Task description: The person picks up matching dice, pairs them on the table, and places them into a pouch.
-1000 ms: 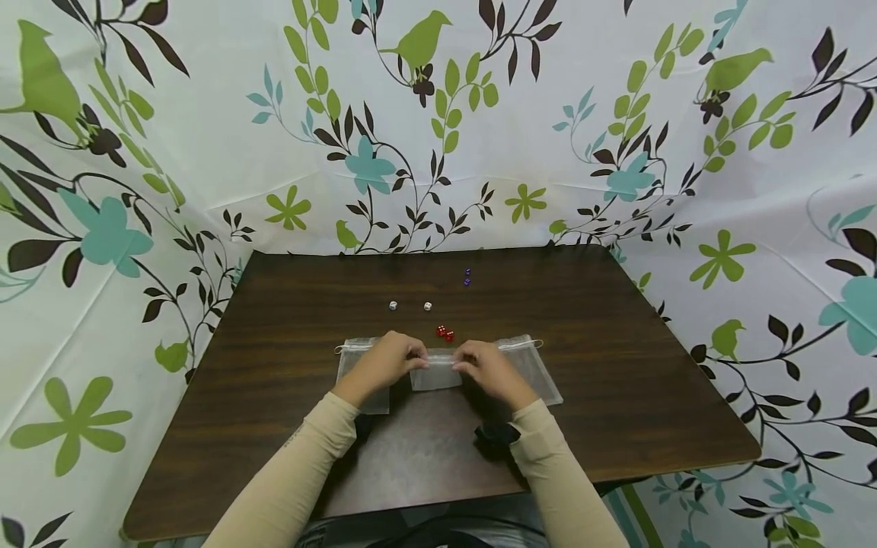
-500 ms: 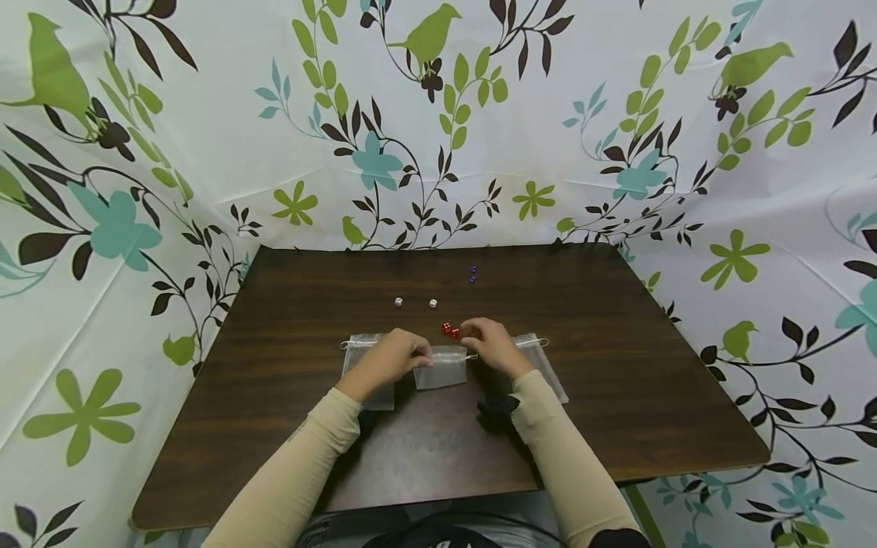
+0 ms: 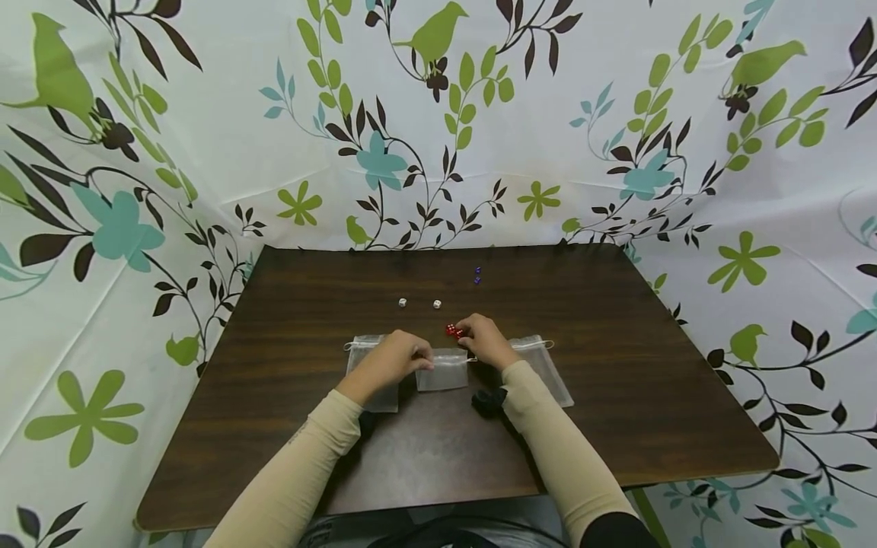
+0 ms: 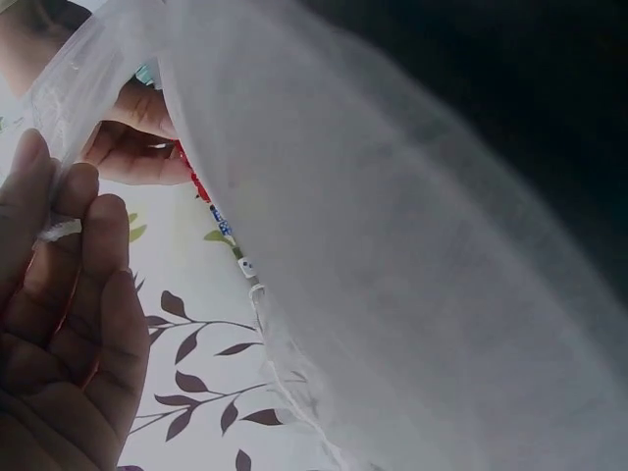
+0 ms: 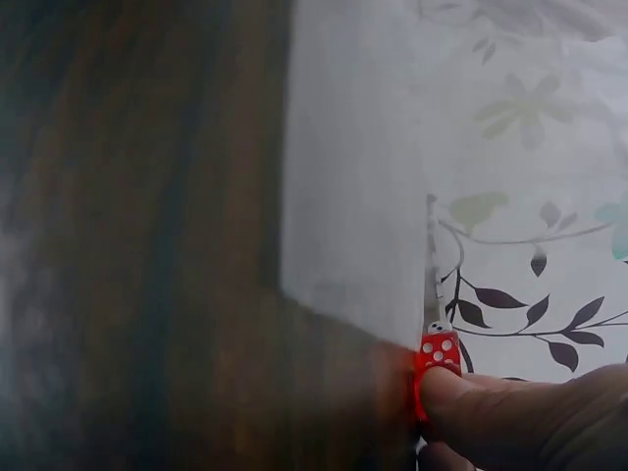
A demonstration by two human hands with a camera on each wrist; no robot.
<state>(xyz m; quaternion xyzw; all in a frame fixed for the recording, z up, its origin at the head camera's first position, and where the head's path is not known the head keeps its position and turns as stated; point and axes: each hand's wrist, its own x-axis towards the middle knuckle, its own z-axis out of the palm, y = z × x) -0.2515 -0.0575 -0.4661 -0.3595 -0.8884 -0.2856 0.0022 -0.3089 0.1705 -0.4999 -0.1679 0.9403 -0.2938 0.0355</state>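
Note:
My left hand (image 3: 393, 359) pinches the left edge of the mouth of a small sheer white drawstring pouch (image 3: 444, 375), which lies on the table in front of me. In the left wrist view, a bit of the cloth (image 4: 61, 230) shows between its thumb and fingers. Just beyond the pouch sit two red dice (image 3: 450, 329), side by side. My right hand (image 3: 488, 342) is at the nearer one, pinching it between thumb and fingertips. The right wrist view shows the thumb (image 5: 491, 407) pressed against a red die (image 5: 439, 351) with white dots.
Two more sheer pouches flank the middle one: a left pouch (image 3: 363, 350), partly under my left arm, and a right pouch (image 3: 544, 369). Farther back on the brown table (image 3: 329, 289) are two white dice (image 3: 437, 304) and two blue dice (image 3: 477, 280). A patterned curtain (image 3: 274, 213) borders the table.
My right hand has let go of the middle pouch's right side and moved forward to the red dice, now grasping one. The left hand has kept its hold on the pouch.

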